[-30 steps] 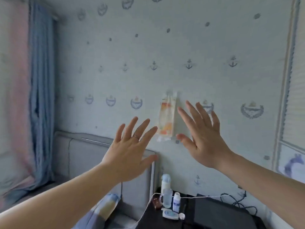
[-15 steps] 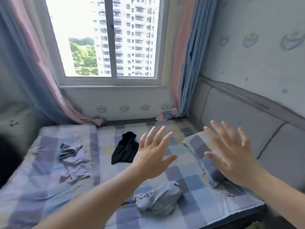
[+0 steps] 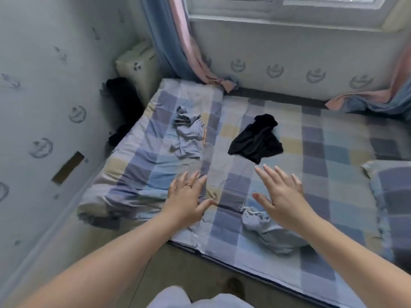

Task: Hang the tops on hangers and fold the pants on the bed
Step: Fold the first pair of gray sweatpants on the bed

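Three crumpled garments lie on the checked bed (image 3: 333,156). A light grey-blue garment (image 3: 188,135) is at the far left, a black garment (image 3: 255,141) sits near the middle, and a grey-blue garment with a white drawstring (image 3: 266,230) is bunched at the near edge. My left hand (image 3: 189,196) hovers above the sheet with fingers spread, holding nothing. My right hand (image 3: 282,196) is also spread and empty, just above the drawstring garment. No hangers are in view.
A checked pillow (image 3: 393,192) lies at the right. Pink and blue curtains (image 3: 178,41) hang by the window wall. A dark bundle (image 3: 122,103) and a cream box (image 3: 138,63) fill the left corner. Bare floor (image 3: 111,252) runs between wall and bed.
The view swung from the wall and bedside table, past the window, down onto the bed. Both hands stayed raised and spread, now lower over the sheet.
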Demonstrator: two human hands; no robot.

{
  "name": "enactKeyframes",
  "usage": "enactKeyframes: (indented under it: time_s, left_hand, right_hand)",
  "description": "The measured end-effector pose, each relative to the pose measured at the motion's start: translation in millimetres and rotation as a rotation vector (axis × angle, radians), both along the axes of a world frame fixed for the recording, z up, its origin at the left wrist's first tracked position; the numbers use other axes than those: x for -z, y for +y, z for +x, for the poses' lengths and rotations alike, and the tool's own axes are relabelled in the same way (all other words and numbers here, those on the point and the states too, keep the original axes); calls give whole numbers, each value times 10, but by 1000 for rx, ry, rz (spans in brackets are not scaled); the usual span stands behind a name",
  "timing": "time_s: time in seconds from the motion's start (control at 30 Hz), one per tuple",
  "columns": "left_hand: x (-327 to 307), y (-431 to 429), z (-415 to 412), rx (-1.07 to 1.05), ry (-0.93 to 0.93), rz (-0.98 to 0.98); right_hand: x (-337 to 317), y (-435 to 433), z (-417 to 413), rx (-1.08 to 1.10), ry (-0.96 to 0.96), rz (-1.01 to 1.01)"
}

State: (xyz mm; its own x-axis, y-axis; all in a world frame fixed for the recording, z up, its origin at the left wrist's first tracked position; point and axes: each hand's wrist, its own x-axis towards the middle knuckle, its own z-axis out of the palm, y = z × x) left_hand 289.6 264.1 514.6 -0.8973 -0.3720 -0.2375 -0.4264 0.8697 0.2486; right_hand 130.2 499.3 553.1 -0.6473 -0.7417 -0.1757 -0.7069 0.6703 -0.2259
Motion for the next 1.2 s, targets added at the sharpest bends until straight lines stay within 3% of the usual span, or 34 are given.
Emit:
enactKeyframes:
  time_s: [0.23, 0.63, 0.8, 0.93, 1.2]
  left_hand:
    - [346, -796, 173, -191, -90, 67]
    - [1378, -2887, 90, -137, -253, 217]
    - [2328, -3582, -69, -103, -339, 270]
    - [3405, -4063, -498, -33, -343, 261]
    - [5159, -4760, -2138, -13, -20, 259]
  right_hand:
    - [360, -1062, -171, -124, -100, 41]
    - [1229, -3117, -63, 25, -213, 173]
    - [2229, -3917, -183, 174, -363, 245]
    - [3342, -4510, -520, 173, -395, 226]
    - [5221, -5584, -1564, 119, -127, 135]
